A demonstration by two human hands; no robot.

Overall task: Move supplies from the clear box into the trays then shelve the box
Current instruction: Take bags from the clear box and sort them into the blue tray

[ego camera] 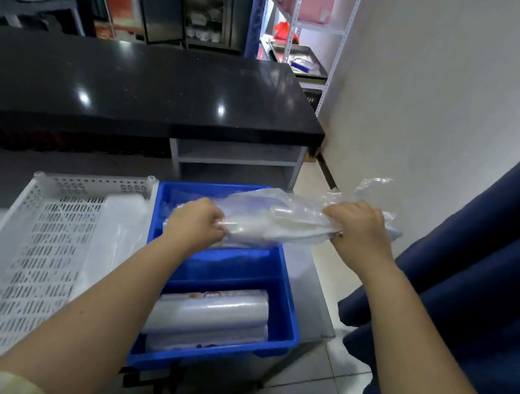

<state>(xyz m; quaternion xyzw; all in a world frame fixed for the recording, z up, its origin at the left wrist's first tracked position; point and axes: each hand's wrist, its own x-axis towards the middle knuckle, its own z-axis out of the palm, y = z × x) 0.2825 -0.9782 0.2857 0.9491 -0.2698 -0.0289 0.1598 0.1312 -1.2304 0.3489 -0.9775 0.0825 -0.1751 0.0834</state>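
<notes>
A clear plastic pack of supplies (277, 220) hangs lengthwise over the far compartment of the blue tray (287, 306). My left hand (197, 225) grips its left end and my right hand (358, 231) grips its bunched right end. In the tray's near compartment lie two clear wrapped rolls (210, 314). A white perforated tray (42, 254) sits left of the blue one, with a pale plastic sheet along its right side. The clear box is not in view.
A black glossy counter (134, 87) runs across behind the trays, with a grey open shelf unit (237, 160) under its right end. Dark blue fabric (479, 275) fills the right. White metal shelving (310, 28) stands at the back by the wall.
</notes>
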